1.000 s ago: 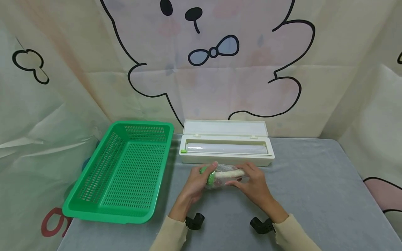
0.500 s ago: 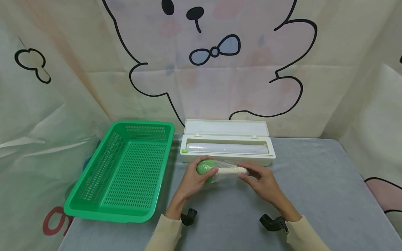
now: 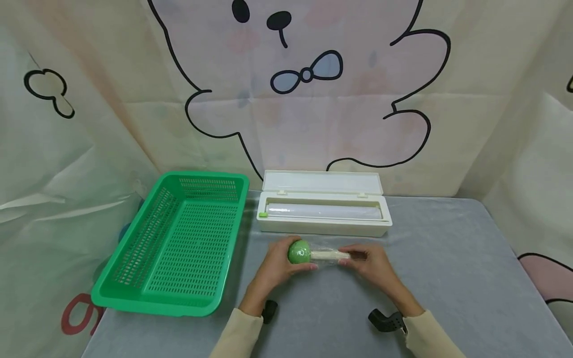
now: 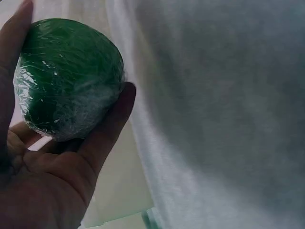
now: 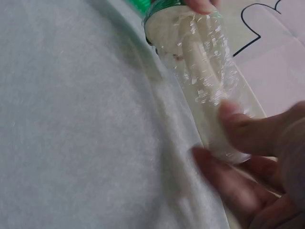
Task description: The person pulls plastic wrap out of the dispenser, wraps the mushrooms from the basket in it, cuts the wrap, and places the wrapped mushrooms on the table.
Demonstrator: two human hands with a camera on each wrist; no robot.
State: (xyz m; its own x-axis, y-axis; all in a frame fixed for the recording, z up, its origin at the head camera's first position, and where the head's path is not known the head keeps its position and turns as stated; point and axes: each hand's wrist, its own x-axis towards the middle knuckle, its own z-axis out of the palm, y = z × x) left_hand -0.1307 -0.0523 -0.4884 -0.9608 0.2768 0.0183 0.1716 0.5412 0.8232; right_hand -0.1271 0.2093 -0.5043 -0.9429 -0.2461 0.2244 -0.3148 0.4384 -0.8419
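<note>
A mushroom-shaped thing with a rounded green cap (image 3: 299,252) and a pale stem (image 3: 324,255) lies sideways between the hands, wrapped in clear cling film (image 5: 209,71). My left hand (image 3: 276,262) holds the cap from the left, thumb and fingers around it; in the left wrist view the film is wrinkled tightly over the green dome (image 4: 71,76). At the stem's far end, my right hand (image 3: 375,263) pinches the wrapped tip between thumb and fingers. Just behind them stands a white cling film dispenser (image 3: 322,229), lid up, its roll (image 3: 322,211) showing inside.
To the left sits a green plastic basket (image 3: 165,310) with slotted walls. A grey cloth (image 3: 447,278) covers the table. Behind it hangs a pale curtain (image 3: 483,99) with a cartoon animal outline.
The wrapped thing has turned and lowered slightly, its green cap now facing up in the left hand. The left hand's grip has shifted around the cap; the right hand still holds the stem end.
</note>
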